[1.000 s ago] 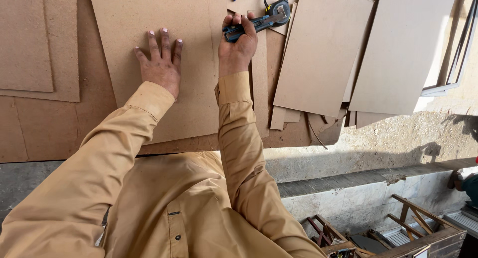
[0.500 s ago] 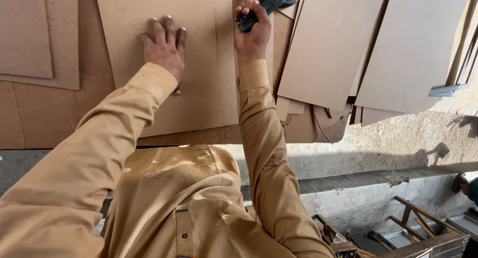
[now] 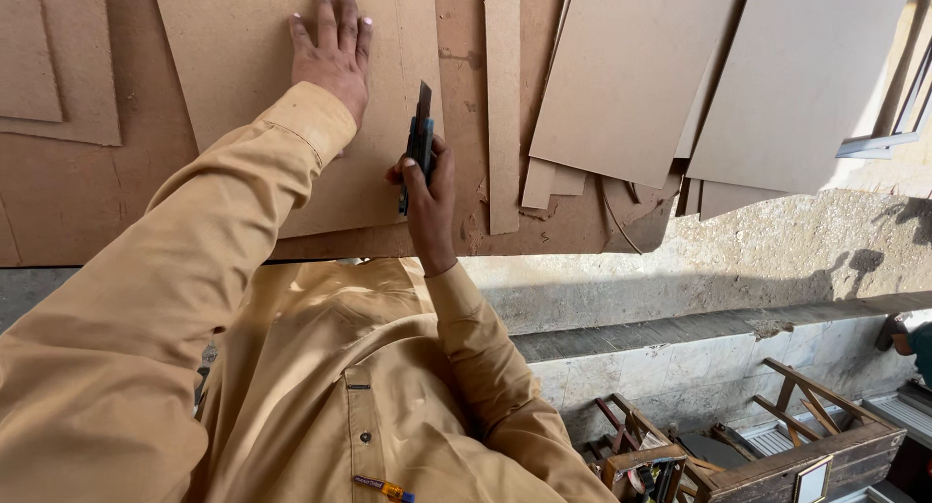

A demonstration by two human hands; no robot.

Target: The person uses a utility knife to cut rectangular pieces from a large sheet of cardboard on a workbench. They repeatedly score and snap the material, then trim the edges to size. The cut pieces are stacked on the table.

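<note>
Right hand point(image 3: 429, 187) is closed around the utility knife point(image 3: 419, 146), thumb along its back, the blade pointing away from me toward the far edge of the surface point(image 3: 68, 212). Knife and blade run in line with the right edge of the brown board point(image 3: 252, 85), and the tip sits just at that edge, so the board lies to the left of this hand and the long narrow strip point(image 3: 502, 105) lies just to its right, parallel to the blade. My left hand point(image 3: 333, 51) is spread flat, palm down, on the board farther from me, holding nothing, only pressing. It is farther up the board; the right is nearer the near edge. I cannot tell whether the blade tip touches the board or hangs just above it. Both the board's far end and the loose panels point(image 3: 631, 76) to the right are cut off at the top.
</note>
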